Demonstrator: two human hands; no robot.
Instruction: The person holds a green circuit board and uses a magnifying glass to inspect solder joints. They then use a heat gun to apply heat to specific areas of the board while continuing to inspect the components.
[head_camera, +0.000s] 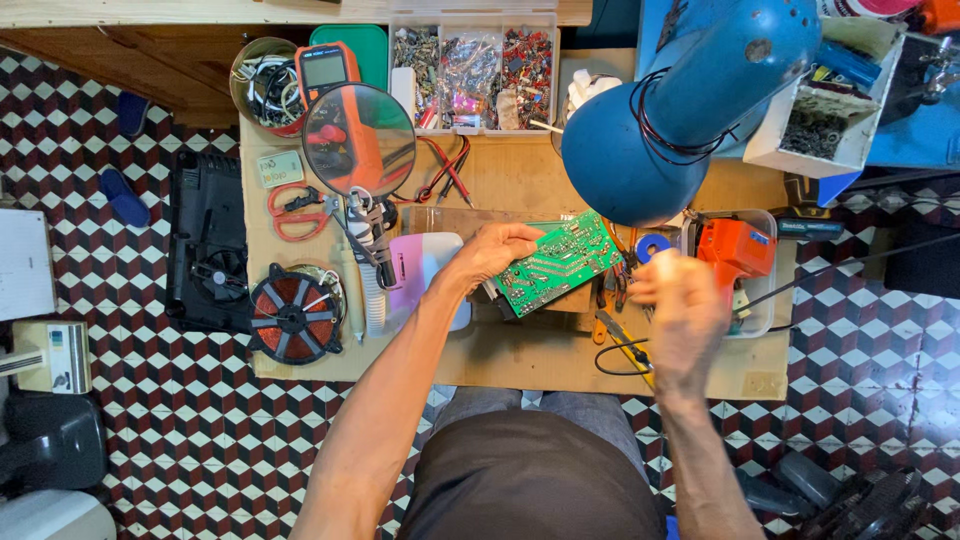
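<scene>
Your left hand pinches the green circuit board tilted above the counter, right hand blurred, fingers' state indeterminate; risk: board may slip onto the pliers given a one-edge hold.

Circuit board between coil and drill

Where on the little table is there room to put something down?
Bare tabletop shows along the near edge, below the green circuit board, and between the red test leads and blue lamp. The left side, around the magnifier and copper coil, is crowded.
</scene>
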